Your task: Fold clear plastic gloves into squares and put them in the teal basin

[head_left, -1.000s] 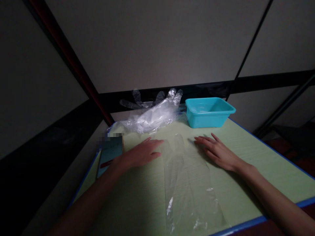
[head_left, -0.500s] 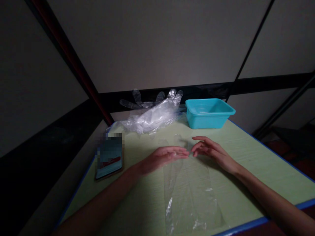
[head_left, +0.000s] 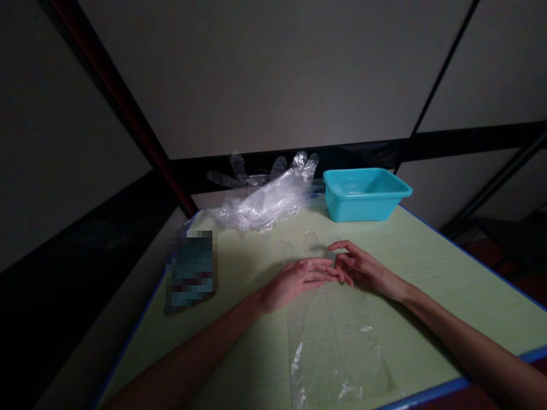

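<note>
1. The left hand (head_left: 299, 280) reaches in over the counter (head_left: 431, 273), its fingers nearly straight and pointing to the right. Its grip stands apart, with nothing held in it.
2. The right hand (head_left: 367, 272) comes in from the other side, fingers loosely bent and one stretched out above the others. Its grip is apart as well, and holds no object.
3. The fingertips of both hands meet or overlap in the middle; whether they actually touch, I cannot tell.
4. A clear plastic glove (head_left: 331, 347) lies flat on the counter below the hands, its finger ends pointing to the far side and its wide end near the front edge. Whether either hand touches it is unclear.
5. A heap of plastic gloves (head_left: 269, 202) sits at the back, several fingers standing up against the wall (head_left: 277, 80).
6. Just right of the heap stands a turquoise box (head_left: 361, 208), upright, its top uncovered.
7. A flat slab (head_left: 190, 273), pixelated, lies at the left edge.
</note>
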The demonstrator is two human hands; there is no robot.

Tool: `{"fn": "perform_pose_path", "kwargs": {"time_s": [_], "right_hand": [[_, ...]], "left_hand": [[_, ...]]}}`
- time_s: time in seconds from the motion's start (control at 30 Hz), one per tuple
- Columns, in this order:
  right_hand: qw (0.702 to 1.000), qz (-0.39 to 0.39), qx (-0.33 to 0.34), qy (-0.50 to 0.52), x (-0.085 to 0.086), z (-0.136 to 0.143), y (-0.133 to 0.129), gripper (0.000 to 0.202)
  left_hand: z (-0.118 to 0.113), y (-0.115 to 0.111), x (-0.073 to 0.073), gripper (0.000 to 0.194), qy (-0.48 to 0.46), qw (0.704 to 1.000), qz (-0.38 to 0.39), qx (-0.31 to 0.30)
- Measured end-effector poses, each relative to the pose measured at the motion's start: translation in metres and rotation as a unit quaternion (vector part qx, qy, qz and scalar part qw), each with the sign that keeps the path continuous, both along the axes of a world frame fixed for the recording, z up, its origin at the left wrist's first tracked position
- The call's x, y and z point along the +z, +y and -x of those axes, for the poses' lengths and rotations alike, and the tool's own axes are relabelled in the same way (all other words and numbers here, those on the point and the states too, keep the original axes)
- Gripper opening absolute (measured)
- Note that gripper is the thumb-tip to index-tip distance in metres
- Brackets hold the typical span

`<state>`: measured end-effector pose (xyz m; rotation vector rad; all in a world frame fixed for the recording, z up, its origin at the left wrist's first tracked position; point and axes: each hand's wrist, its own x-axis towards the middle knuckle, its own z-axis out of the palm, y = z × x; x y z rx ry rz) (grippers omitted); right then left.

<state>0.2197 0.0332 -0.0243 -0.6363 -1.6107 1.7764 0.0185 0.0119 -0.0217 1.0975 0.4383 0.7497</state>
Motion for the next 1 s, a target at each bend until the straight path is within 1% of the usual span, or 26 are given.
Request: {"fn": "perform_pose_path", "kwargs": {"time_s": [0.2, 0.33, 0.4, 0.5, 0.57, 0.63, 0.67, 0.77, 0.9, 1.0], "right_hand": [[1.000, -0.001, -0.007, -0.012, 0.000, 0.000, -0.001, 0.032], [0.999, 0.038, -0.029, 0.027, 0.001, 0.001, 0.001, 0.027], [0.995, 0.056, -0.056, 0.062, 0.004, 0.000, 0.004, 0.025], [0.985, 0.071, -0.111, 0.112, 0.012, -0.004, 0.008, 0.021], [0.979, 0.074, -0.143, 0.127, 0.016, -0.006, 0.009, 0.018], [0.977, 0.073, -0.158, 0.128, 0.019, -0.007, 0.009, 0.017], [0.977, 0.072, -0.157, 0.124, 0.020, -0.007, 0.008, 0.017], [0.982, 0.069, -0.138, 0.106, 0.019, -0.005, 0.007, 0.020], [0.988, 0.066, -0.098, 0.094, 0.015, -0.003, 0.004, 0.023], [0.991, 0.067, -0.068, 0.093, 0.014, -0.002, 0.002, 0.023]], "left_hand": [[-0.001, 0.000, -0.002, 0.048, -0.013, 1.000, 0.005, -0.010], [0.001, 0.002, 0.001, 0.045, -0.044, 0.998, 0.044, 0.000], [0.007, 0.005, 0.005, 0.045, -0.080, 0.993, 0.080, 0.033], [0.023, 0.014, 0.010, 0.046, -0.128, 0.977, 0.130, 0.113], [0.034, 0.019, 0.013, 0.048, -0.148, 0.965, 0.146, 0.161], [0.042, 0.023, 0.015, 0.050, -0.159, 0.958, 0.152, 0.186], [0.044, 0.024, 0.015, 0.051, -0.162, 0.957, 0.151, 0.189], [0.042, 0.022, 0.015, 0.051, -0.153, 0.965, 0.143, 0.159], [0.030, 0.015, 0.012, 0.051, -0.116, 0.983, 0.120, 0.075], [0.022, 0.011, 0.009, 0.052, -0.094, 0.990, 0.105, 0.021]]}}
